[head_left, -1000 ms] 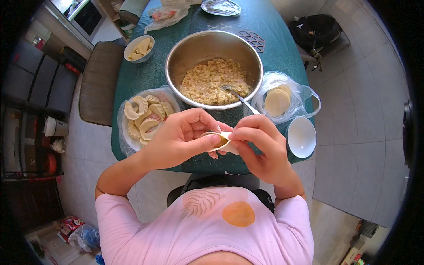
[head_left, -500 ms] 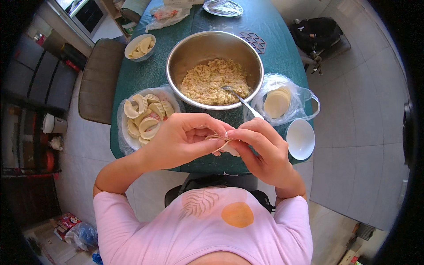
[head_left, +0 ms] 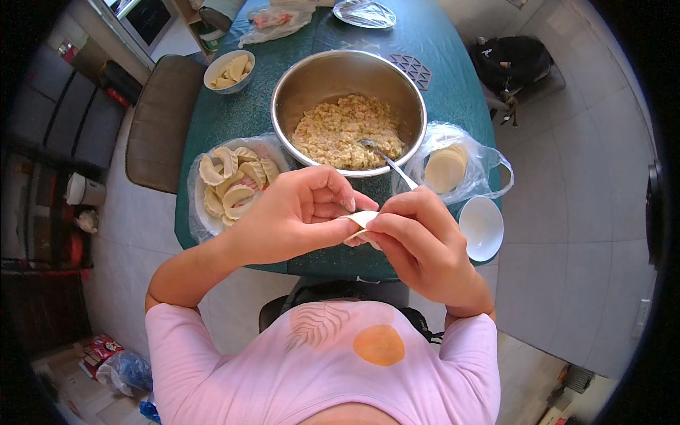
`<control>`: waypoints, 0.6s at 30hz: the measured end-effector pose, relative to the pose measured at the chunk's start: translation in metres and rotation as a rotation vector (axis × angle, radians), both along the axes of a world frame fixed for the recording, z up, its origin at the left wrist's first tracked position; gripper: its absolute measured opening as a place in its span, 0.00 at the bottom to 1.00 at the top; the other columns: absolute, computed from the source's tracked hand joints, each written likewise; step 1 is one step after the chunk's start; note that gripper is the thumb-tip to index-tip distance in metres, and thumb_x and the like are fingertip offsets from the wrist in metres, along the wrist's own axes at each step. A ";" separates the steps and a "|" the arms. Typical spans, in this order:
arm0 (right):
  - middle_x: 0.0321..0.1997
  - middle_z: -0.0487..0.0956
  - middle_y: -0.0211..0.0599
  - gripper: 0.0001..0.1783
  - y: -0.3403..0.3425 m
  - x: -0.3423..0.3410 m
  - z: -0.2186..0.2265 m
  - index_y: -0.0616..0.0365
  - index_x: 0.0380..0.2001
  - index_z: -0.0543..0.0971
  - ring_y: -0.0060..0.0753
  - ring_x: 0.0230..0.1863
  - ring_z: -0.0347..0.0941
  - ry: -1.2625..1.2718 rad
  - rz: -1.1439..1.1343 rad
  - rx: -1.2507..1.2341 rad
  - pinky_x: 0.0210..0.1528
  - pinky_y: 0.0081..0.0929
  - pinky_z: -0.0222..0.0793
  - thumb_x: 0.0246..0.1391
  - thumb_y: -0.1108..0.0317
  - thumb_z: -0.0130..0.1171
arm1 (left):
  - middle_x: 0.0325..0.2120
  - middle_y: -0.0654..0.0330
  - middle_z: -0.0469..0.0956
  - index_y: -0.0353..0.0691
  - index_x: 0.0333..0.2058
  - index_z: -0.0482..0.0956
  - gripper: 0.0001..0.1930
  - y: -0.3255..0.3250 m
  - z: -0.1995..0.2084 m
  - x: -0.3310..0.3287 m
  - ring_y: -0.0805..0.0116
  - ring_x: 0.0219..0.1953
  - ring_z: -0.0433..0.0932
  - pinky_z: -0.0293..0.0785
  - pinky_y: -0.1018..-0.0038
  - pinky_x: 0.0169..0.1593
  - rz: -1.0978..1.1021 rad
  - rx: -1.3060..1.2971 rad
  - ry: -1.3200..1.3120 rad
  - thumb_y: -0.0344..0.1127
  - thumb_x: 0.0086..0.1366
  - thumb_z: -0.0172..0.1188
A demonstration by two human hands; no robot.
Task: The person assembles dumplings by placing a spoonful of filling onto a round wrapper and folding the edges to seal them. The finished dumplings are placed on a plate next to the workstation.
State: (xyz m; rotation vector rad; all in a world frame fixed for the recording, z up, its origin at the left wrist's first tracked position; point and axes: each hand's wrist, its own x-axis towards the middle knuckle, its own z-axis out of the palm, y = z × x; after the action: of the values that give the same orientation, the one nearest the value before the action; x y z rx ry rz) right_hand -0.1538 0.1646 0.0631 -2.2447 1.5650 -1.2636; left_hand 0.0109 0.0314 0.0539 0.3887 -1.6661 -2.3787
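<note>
So there's one dumpling (head_left: 364,219) mid-fold in the air over the table's (head_left: 340,268) near edge: right hand (head_left: 423,230) has it pinched between thumb and fingers, left hand (head_left: 287,211) holds the other end, thumb on it, fingers curled behind. Looks only partly sealed to me, though fingers hide some of the seam. Done pile (head_left: 234,188) is on the plastic-lined plate (head_left: 196,188) by the left wrist, and the small bowl (head_left: 232,88) past it seems to hold more. Plenty left, I'd say: big bowl (head_left: 296,88) has loads of filling (head_left: 347,131), plus a wrapper stack (head_left: 446,170) in a bag (head_left: 490,168). White bowl (head_left: 482,230) sits by the right hand. Only snag I see is the spoon (head_left: 400,173) handle poking out just beyond those right knuckles.
</note>
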 end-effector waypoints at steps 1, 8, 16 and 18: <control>0.34 0.72 0.42 0.15 0.000 0.000 0.001 0.64 0.36 0.74 0.40 0.30 0.70 0.022 0.005 -0.016 0.31 0.29 0.68 0.41 0.81 0.63 | 0.43 0.50 0.75 0.32 0.35 0.72 0.06 -0.001 0.000 0.001 0.71 0.41 0.77 0.77 0.76 0.45 0.001 -0.026 0.000 0.21 0.60 0.57; 0.32 0.72 0.41 0.13 -0.004 0.008 -0.002 0.65 0.37 0.76 0.41 0.29 0.70 -0.115 -0.078 -0.004 0.29 0.30 0.68 0.44 0.82 0.62 | 0.43 0.50 0.76 0.31 0.36 0.75 0.05 0.001 0.007 0.002 0.72 0.41 0.77 0.76 0.77 0.46 0.031 -0.086 -0.050 0.20 0.59 0.57; 0.35 0.72 0.43 0.12 -0.007 0.004 -0.009 0.64 0.36 0.76 0.38 0.31 0.71 -0.065 -0.139 -0.083 0.31 0.27 0.69 0.46 0.81 0.61 | 0.45 0.52 0.74 0.35 0.43 0.70 0.15 -0.003 -0.002 0.003 0.70 0.46 0.75 0.73 0.75 0.50 0.026 -0.376 0.045 0.18 0.57 0.58; 0.35 0.72 0.43 0.11 -0.010 0.003 -0.009 0.64 0.36 0.76 0.38 0.31 0.72 -0.126 -0.126 -0.066 0.32 0.27 0.70 0.46 0.82 0.61 | 0.46 0.51 0.73 0.37 0.44 0.66 0.18 0.001 -0.011 0.001 0.69 0.48 0.74 0.72 0.74 0.51 0.078 -0.370 0.130 0.17 0.56 0.58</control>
State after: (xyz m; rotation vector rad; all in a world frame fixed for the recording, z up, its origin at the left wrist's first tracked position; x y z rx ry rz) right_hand -0.1512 0.1548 0.0537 -2.0859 1.6646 -1.4793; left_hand 0.0116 0.0323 0.0431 0.2227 -1.9349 -1.9386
